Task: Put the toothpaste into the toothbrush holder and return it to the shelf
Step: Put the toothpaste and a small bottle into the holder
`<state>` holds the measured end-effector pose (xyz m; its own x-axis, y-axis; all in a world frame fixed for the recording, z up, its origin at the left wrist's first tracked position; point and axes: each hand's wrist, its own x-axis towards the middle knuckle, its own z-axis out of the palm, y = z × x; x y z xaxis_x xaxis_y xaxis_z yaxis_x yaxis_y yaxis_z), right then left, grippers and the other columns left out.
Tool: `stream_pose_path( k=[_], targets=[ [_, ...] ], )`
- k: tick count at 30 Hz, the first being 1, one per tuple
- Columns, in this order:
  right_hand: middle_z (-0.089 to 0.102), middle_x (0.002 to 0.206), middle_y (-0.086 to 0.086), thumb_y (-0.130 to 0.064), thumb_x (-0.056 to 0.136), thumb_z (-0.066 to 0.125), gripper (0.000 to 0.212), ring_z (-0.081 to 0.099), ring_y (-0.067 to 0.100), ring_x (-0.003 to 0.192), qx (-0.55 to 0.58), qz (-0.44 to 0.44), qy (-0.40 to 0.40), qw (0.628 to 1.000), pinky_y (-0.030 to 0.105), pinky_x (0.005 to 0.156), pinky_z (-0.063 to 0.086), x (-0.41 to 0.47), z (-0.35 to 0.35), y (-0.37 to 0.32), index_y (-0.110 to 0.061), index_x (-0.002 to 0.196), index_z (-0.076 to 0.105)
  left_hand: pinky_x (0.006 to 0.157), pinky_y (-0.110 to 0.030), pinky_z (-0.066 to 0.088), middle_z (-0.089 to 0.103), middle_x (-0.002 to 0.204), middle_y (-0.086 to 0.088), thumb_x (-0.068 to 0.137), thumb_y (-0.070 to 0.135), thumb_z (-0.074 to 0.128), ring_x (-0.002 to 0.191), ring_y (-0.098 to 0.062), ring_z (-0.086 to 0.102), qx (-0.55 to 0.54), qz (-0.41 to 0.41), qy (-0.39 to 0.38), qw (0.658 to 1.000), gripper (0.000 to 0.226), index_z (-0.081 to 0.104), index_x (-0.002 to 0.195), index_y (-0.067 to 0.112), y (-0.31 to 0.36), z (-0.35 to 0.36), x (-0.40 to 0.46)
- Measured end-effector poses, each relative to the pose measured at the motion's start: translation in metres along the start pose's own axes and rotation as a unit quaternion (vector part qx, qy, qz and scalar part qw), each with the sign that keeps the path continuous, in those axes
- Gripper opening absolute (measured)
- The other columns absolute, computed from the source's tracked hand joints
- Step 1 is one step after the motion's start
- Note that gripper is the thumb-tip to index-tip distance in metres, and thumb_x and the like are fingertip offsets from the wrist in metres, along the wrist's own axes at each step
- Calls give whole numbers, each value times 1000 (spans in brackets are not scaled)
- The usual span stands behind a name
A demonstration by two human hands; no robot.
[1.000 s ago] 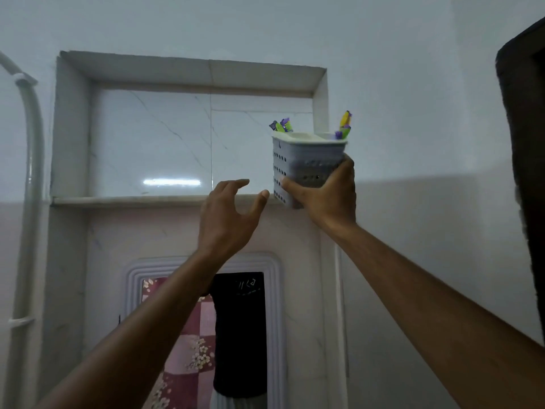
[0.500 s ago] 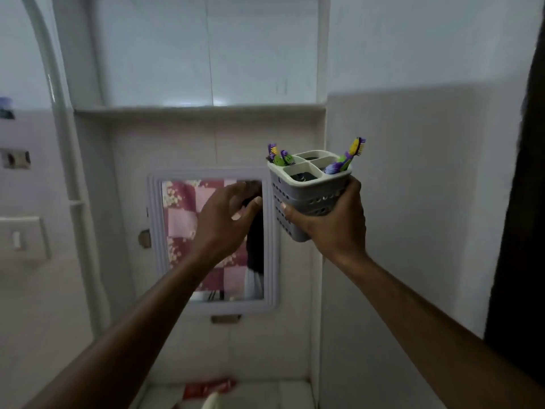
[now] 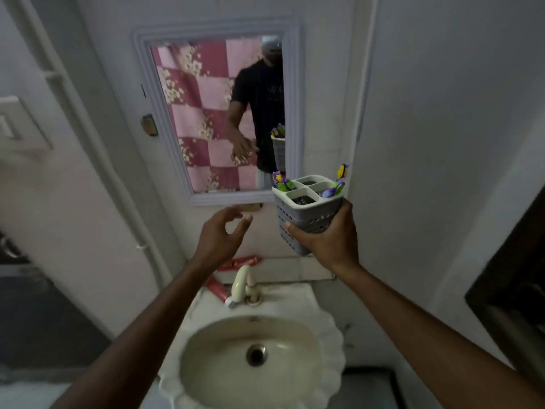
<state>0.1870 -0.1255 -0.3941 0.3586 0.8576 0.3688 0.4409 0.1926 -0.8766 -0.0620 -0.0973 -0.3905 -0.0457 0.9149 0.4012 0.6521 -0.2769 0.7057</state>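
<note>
My right hand (image 3: 330, 237) grips a grey perforated toothbrush holder (image 3: 306, 202) from below, upright, above the sink. It has four compartments; green and purple toothbrushes (image 3: 281, 183) stand in the left one and others in the right one. My left hand (image 3: 219, 234) hovers open and empty to the holder's left. A red toothpaste tube (image 3: 217, 287) lies on the sink rim left of the tap, below my left hand. A second red tube or box (image 3: 243, 262) lies on the ledge behind it. The shelf is out of view.
A white scalloped sink (image 3: 330, 343) sits below, with a cream tap (image 3: 243, 286) at its back. A framed mirror (image 3: 212, 113) hangs on the wall ahead, showing a person. A white pipe (image 3: 97, 149) runs down the left wall. A dark door frame (image 3: 513, 290) stands at right.
The view has tilted down from the shelf to the sink. My right hand has brought the holder down from the shelf, and my left hand has dropped lower, still open.
</note>
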Motion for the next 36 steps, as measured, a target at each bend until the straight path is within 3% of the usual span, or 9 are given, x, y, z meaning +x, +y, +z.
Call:
stream_pose_path(
  k=[3,6,11,17,20,26,31,33,36],
  targets=[
    [63,134,-10,-51,54,109,117,68,21,126,-9,55,-13,998,35,96,57,-18,32,35,-14,147,47,87,-25,54,74,124,2,102,47,66,109,-11,69,-2,-44,-33,999,43,70,133,17,-54,12,-11],
    [64,136,-4,-57,45,102,124,69,25,127,-17,110,-23,994,44,102,59,-39,65,67,-11,146,46,80,-11,47,74,119,2,104,42,64,104,-12,69,20,-79,-75,994,39,69,133,17,-112,25,-22],
    [60,144,-4,-67,44,94,129,64,18,130,-21,177,-46,983,40,106,57,-63,109,110,-13,149,41,91,-38,53,72,126,-11,100,26,59,109,-31,69,72,-120,-186,972,39,66,135,10,-203,44,-27],
    [56,140,-9,-41,59,110,118,59,10,124,-57,220,-50,973,23,96,49,-84,142,148,-10,150,42,86,-40,48,64,123,-9,88,14,76,117,-34,57,244,24,-328,912,44,72,129,27,-278,69,-21],
    [56,141,-7,-36,58,112,120,60,9,127,-58,226,-52,971,2,89,46,-88,151,164,-8,151,41,105,-45,42,52,133,-7,84,13,76,127,-31,48,321,71,-371,868,54,69,133,35,-291,82,-15],
    [50,143,-5,-31,57,112,125,59,10,129,-58,244,-48,967,-1,92,47,-100,165,181,-3,151,36,116,-50,34,53,140,-8,80,18,79,132,-32,49,465,165,-340,800,66,59,142,27,-300,86,-17],
    [52,159,4,-59,58,107,135,59,20,144,-71,238,-76,966,37,115,57,-111,163,198,-13,158,28,120,-62,31,67,121,-8,84,14,78,120,-33,63,420,102,-258,864,49,58,129,20,-287,65,-33],
    [55,158,3,-70,54,104,138,60,21,145,-55,251,-84,963,44,116,58,-115,161,210,-17,157,31,102,-58,49,68,119,-8,99,31,67,105,-32,68,342,17,-228,911,37,52,131,20,-272,53,-39],
    [58,155,-2,-82,55,98,134,63,16,141,-17,268,-98,958,42,115,58,-117,150,214,-26,159,35,67,-48,60,65,111,-3,104,58,53,78,-26,70,131,-129,-199,963,46,44,136,25,-229,34,-45]
  ],
)
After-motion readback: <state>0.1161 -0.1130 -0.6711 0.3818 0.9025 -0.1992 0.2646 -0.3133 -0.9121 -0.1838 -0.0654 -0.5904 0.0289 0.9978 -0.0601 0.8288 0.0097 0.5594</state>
